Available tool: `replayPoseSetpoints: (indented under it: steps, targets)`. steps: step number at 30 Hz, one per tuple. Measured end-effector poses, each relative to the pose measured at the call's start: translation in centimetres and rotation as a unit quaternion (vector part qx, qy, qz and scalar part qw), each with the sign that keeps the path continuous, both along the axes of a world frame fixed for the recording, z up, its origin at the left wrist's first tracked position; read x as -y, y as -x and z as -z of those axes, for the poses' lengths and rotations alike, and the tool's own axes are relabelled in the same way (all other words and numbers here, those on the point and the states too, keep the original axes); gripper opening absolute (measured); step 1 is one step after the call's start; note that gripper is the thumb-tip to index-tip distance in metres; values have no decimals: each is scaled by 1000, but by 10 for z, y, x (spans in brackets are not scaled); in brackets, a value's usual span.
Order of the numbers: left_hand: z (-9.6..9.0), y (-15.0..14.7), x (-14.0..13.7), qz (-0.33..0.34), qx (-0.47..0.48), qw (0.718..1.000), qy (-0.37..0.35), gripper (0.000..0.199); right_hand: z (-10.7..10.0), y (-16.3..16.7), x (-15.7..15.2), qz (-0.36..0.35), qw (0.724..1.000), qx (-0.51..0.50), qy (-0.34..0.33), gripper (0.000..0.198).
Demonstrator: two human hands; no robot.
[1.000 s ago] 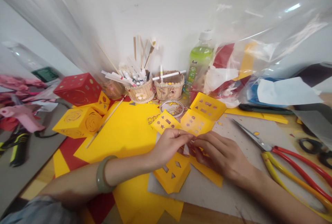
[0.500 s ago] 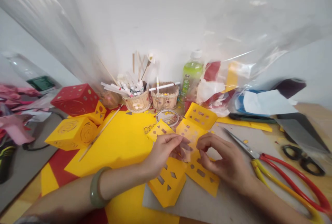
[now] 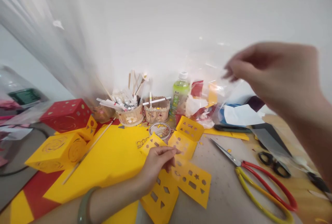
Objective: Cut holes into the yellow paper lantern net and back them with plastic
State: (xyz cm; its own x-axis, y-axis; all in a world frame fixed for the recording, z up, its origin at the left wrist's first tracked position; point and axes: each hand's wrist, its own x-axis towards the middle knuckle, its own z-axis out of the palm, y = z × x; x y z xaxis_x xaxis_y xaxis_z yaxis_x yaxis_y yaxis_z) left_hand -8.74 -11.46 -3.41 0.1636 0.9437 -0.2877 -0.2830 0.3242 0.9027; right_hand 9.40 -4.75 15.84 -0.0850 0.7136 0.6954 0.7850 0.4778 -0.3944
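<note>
My left hand [image 3: 161, 161], wearing a ring and with a green bangle [image 3: 86, 203] at the wrist, is in a pinch over the middle of a yellow cut-out paper [image 3: 195, 182]. A piece of clear plastic film [image 3: 177, 172] seems to hang from its fingers, pale against the yellow. The paper has several panels pierced with small stars, circles, triangles and diamonds. High at the right, away from the paper, my right hand [image 3: 280, 71] is blurred, its fingertips pressed together. What they hold, if anything, cannot be made out.
Large scissors [image 3: 241, 165] with red and yellow handles lie right of the paper, black scissors [image 3: 275, 164] beyond. Red [image 3: 66, 115] and yellow [image 3: 58, 151] paper boxes stand left, by a thin stick [image 3: 88, 151]. A green drink bottle [image 3: 181, 94] and small baskets [image 3: 131, 116] line the wall.
My right hand has moved from beside the paper up and to the right, closer to the camera. My left hand stays pinched over the paper. The view has shifted slightly.
</note>
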Motion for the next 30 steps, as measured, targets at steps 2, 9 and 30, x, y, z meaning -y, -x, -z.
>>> replayPoseSetpoints:
  steps: [2, 9, 30]
  targets:
    - [1, -1, 0, -3, 0, 1000, 5, 34, -18, 3, -37, 47, 987, 147, -32, 69]
    - [1, -2, -1, 9, 15, 1000, 5, 26, -24, -9, -114, 85, 900, 404, 144, 20]
    - [1, 0, 1, 16, -5, 1000, 11, 20, -38, -33, -116, 148, 906, 380, 117, 74]
